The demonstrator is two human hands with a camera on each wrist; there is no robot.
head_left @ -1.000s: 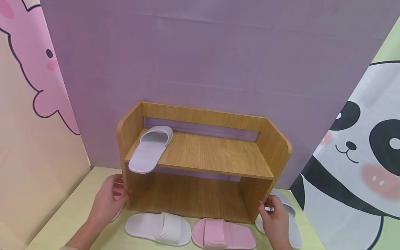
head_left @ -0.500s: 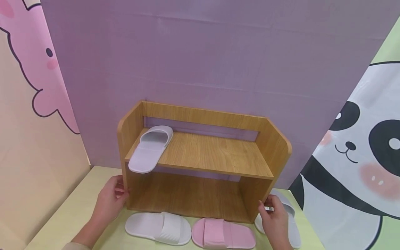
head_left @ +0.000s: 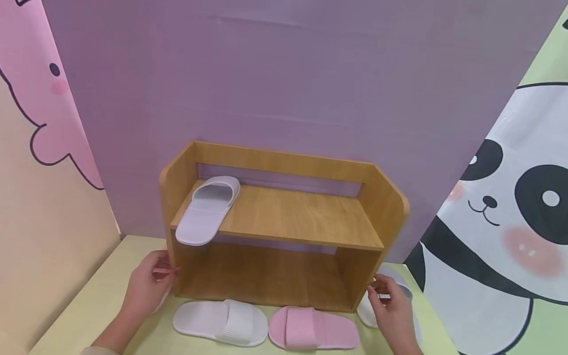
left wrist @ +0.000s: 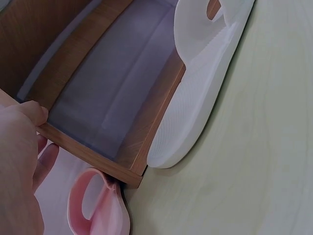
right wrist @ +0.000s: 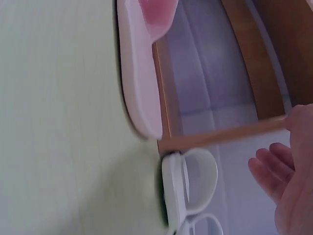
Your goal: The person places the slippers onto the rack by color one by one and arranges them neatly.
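Observation:
A small two-tier wooden shelf [head_left: 297, 212] stands upright on the table. My left hand [head_left: 148, 283] grips its left side panel low down, thumb on the front edge and fingers outside. On the opposite side my right hand [head_left: 392, 305] holds the right panel's front edge, its thumb against the wood. One pale lavender slipper [head_left: 206, 209] lies on the upper board at the left, its toe to the back and heel jutting past the front. Along the shelf's foot lie a white slipper [head_left: 241, 320] and a pink slipper [head_left: 301, 328], end to end.
Partly hidden by the left hand, a pink slipper [left wrist: 100, 210] lies outside the left panel. White slippers [right wrist: 200, 183] sit outside the right panel, beside the right hand. A purple cloth backdrop [head_left: 284, 88] rises behind, with a panda-print sheet [head_left: 488, 276] on the right.
The head view has turned slightly, so the scene sits a little further left in it. Both hands keep hold of the side panels, and the slippers stay in place.

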